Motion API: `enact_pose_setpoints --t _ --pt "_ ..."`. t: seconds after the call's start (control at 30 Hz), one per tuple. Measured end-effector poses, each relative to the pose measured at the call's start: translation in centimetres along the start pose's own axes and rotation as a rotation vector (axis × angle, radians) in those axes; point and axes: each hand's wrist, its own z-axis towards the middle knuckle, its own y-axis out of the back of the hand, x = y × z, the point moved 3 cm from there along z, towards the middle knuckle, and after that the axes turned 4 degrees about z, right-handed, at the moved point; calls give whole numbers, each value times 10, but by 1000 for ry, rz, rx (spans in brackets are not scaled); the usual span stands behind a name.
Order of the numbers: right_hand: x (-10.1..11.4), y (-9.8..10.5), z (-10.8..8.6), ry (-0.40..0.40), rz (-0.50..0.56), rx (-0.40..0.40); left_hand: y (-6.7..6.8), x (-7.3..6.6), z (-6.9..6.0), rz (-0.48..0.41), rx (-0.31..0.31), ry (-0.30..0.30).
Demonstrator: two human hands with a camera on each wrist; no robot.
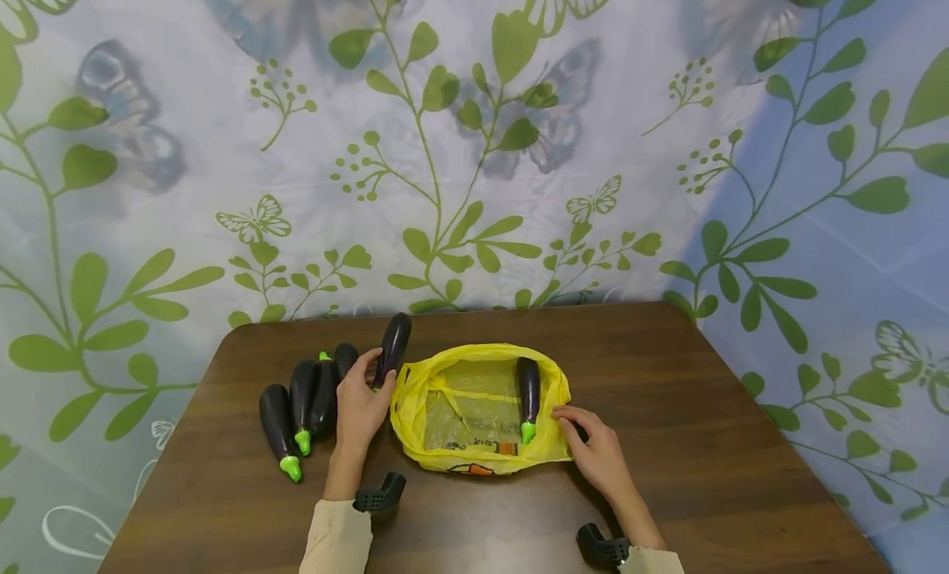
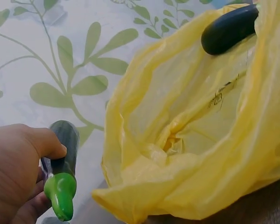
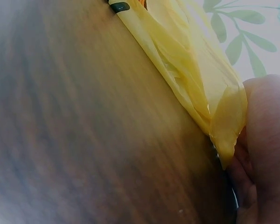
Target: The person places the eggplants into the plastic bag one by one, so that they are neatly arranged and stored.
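Note:
In the head view my left hand (image 1: 363,405) holds a dark purple eggplant (image 1: 395,343) raised beside a yellow plastic bag (image 1: 482,352). The left wrist view shows the thumb across this eggplant (image 2: 65,140), its green stem end pointing down. The bag lies with its mouth wide, and one eggplant (image 1: 529,385) rests inside along the right side, green cap toward me. At the bag's right rim, my right hand (image 1: 596,455) pinches the plastic (image 3: 228,121). A small dark patch shows under that hand; I cannot tell what it is.
Several more eggplants (image 1: 278,426) lie side by side on the brown wooden table (image 1: 652,376), left of my left hand. A leaf-patterned cloth (image 1: 460,146) hangs behind the table. Each wrist wears a black camera mount (image 1: 380,493).

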Motion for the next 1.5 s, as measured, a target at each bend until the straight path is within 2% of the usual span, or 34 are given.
enact_pose_setpoints --t 0.37,0.73,1.07,1.3,1.5 --pt "4 -1 -1 -9 22 12 5 -7 0 -52 -9 -26" --pt "1 2 -1 -4 15 12 6 -17 -1 -97 19 4" --pt "-1 1 1 -3 14 11 5 -22 0 -146 73 37" --pt "-1 2 3 -13 18 17 4 -24 1 -186 105 81" --pt "-1 1 2 -17 13 25 5 -27 0 -212 111 89"
